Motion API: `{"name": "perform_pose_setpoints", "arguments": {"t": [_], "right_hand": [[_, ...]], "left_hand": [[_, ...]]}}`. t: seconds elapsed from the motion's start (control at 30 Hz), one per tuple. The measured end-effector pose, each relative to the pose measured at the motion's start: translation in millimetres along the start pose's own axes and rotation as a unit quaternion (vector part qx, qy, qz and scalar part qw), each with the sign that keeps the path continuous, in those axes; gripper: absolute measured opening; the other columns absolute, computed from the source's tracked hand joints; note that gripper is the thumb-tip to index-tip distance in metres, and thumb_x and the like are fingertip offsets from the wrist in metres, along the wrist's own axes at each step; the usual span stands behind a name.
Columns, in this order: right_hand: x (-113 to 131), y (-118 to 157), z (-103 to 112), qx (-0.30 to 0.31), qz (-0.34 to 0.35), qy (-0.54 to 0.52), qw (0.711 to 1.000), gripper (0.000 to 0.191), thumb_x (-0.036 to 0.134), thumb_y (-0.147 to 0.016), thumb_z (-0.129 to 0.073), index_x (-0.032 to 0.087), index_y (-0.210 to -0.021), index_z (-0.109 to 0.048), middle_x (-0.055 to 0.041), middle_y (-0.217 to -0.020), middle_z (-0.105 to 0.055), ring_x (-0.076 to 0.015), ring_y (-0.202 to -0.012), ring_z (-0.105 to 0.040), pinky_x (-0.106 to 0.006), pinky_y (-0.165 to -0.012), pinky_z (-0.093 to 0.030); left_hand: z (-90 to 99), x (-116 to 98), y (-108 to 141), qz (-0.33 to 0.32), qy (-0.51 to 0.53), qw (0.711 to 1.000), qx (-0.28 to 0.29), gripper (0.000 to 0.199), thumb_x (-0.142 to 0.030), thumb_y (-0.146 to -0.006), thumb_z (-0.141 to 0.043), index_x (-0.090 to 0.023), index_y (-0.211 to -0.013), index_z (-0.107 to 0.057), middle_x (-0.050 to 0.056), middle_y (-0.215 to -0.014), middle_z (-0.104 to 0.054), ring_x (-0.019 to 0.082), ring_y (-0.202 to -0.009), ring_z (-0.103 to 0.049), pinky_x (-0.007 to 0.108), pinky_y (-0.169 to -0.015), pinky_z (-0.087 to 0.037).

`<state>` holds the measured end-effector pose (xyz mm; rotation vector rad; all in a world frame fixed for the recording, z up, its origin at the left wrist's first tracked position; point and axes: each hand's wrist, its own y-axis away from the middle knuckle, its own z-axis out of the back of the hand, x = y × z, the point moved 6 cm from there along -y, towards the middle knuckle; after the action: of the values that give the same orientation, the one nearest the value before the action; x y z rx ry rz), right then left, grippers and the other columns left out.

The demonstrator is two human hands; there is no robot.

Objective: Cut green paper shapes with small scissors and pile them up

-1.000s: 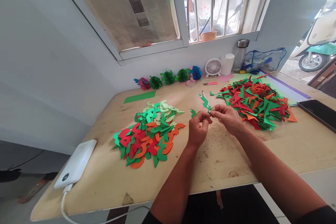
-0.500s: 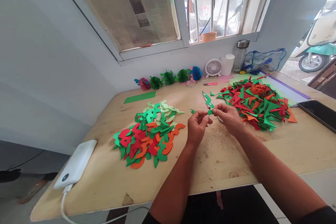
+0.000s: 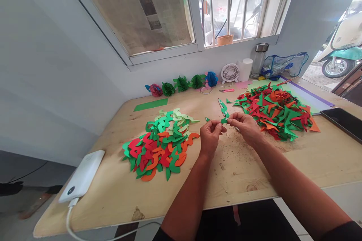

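Observation:
A small green paper piece is pinched between both hands over the middle of the table. My left hand is closed on its left side, with a green tip poking out past the fingers. My right hand grips the right side between thumb and fingers. Just beyond them lies a pointed, scissor-like tool, with a green paper cutting against it; the hands hide its rest. Left of my hands spreads a pile of curved paper shapes in green, red and orange.
A heap of paper scraps lies at right, near a black phone. Paper flowers, a small fan, pink thread snips and a glass bottle line the back. A white power bank sits at the left edge.
Both hands have shifted slightly left with the green paper piece between them. The piles and the other things on the table stay where they were.

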<state>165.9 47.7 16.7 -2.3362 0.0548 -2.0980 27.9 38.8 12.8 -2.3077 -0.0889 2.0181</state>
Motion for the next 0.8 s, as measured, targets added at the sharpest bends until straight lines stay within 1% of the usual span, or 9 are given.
{"name": "perform_pose_setpoints", "arguments": {"t": [0.2,0.43,0.73,0.8], "right_hand": [[-0.4,-0.2,-0.5,0.006,0.015,0.017,1.000,0.026,0.040,-0.065,-0.072,0.017,-0.068,-0.060,0.0030,-0.062,-0.053,-0.0075,-0.052,-0.035,-0.025,-0.051,-0.025],[-1.5,-0.3,-2.3,0.027,0.022,0.052,0.998,0.025,0.040,-0.068,-0.070,0.017,-0.067,-0.059,0.0025,-0.063,-0.052,-0.0097,-0.058,-0.040,-0.025,-0.055,-0.030],[-3.7,-0.7,-7.0,0.065,0.029,0.060,0.996,0.025,0.042,-0.069,-0.068,0.018,-0.069,-0.060,0.0016,-0.065,-0.054,-0.0115,-0.062,-0.045,-0.026,-0.058,-0.034],[-4.0,-1.1,-6.3,0.059,0.032,0.065,0.996,0.025,0.042,-0.069,-0.068,0.018,-0.069,-0.059,0.0014,-0.066,-0.054,-0.0118,-0.063,-0.045,-0.026,-0.059,-0.035]], "left_hand": [[0.4,0.8,-0.2,0.011,0.020,1.000,-0.004,0.011,-0.026,-0.073,-0.059,-0.015,-0.073,-0.060,0.003,-0.061,-0.067,0.012,-0.055,-0.061,0.023,-0.057,-0.045],[2.8,3.0,-2.4,0.020,0.025,0.999,-0.013,0.012,-0.026,-0.073,-0.059,-0.015,-0.073,-0.060,0.003,-0.060,-0.066,0.013,-0.056,-0.062,0.023,-0.057,-0.045],[1.0,-0.1,-2.3,-0.006,-0.018,1.000,-0.001,0.008,-0.023,-0.072,-0.060,-0.015,-0.070,-0.060,0.001,-0.056,-0.063,0.012,-0.054,-0.060,0.024,-0.058,-0.047],[1.8,0.0,-2.6,-0.009,-0.018,1.000,-0.006,0.008,-0.023,-0.071,-0.059,-0.016,-0.070,-0.059,0.000,-0.056,-0.063,0.011,-0.054,-0.060,0.024,-0.059,-0.048]]}}
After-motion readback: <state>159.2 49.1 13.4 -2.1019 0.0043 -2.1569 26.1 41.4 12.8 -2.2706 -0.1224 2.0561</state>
